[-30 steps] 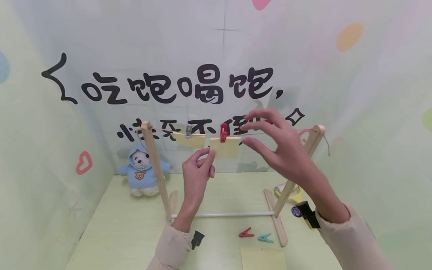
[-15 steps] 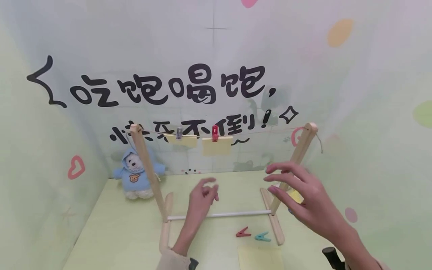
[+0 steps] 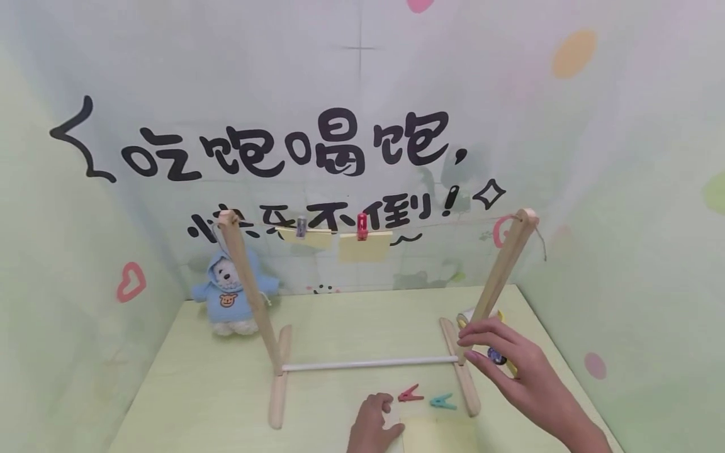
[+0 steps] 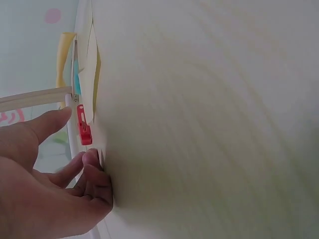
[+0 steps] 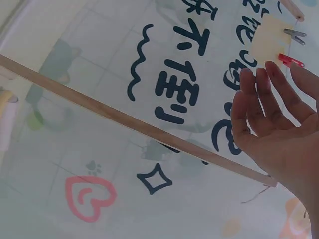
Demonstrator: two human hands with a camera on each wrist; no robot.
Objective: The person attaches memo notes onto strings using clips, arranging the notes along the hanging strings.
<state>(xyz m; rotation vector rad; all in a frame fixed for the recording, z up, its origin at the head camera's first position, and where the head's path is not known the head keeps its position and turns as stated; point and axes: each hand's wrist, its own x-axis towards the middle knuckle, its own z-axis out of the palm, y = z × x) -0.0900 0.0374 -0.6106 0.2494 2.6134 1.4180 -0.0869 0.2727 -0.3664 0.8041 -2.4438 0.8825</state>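
Note:
A wooden rack (image 3: 249, 296) stands on the green table (image 3: 215, 384) with a string across its top. Two yellow notes (image 3: 364, 246) hang from the string, one under a grey clip (image 3: 301, 226) and one under a red clip (image 3: 362, 226). My left hand (image 3: 387, 415) rests on the table with bent fingers, its thumb at the edge of a yellow note pad (image 3: 438, 435). It holds nothing. A loose red clip (image 3: 410, 395) and a teal clip (image 3: 443, 401) lie just beyond it. My right hand (image 3: 467, 345) hovers with straight fingers beside the rack's right foot (image 3: 461, 377), empty.
A teddy bear in a blue hoodie (image 3: 232, 296) sits at the back left. A small roll and yellow objects (image 3: 478, 316) lie behind the right post (image 3: 504, 270). A white rod (image 3: 368, 363) joins the rack's feet. Printed walls close in the table.
Both hands have come down from the string. The left went to the table by the note pad; the right sank to the rack's right foot. The second note hangs clipped.

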